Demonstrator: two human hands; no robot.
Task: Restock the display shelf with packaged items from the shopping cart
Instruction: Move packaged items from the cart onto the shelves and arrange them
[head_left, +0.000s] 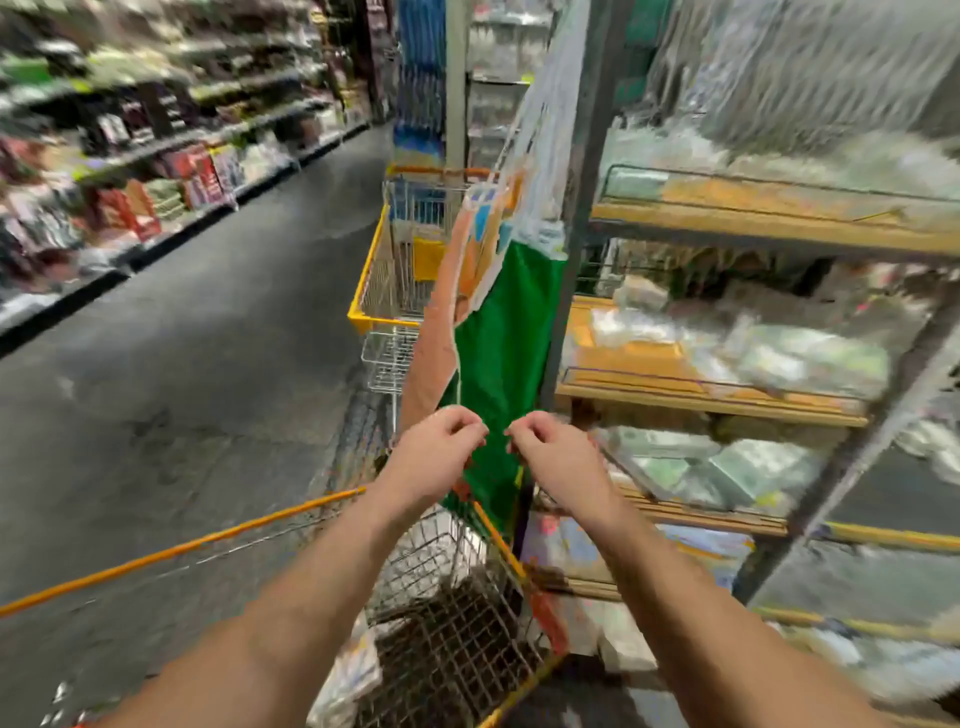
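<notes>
head | green package (498, 332) pinched between both hands (488, 447)

text: none legible | shelf packages (753, 358): print blurred | aisle boxes (197, 176): print blurred

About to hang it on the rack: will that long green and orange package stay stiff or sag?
Probably floppy: the green and orange package hangs long and bends, held only by the left hand and right hand. Likely light, since fingertip pinches carry it. Its film looks glossy, perhaps slippery.
</notes>
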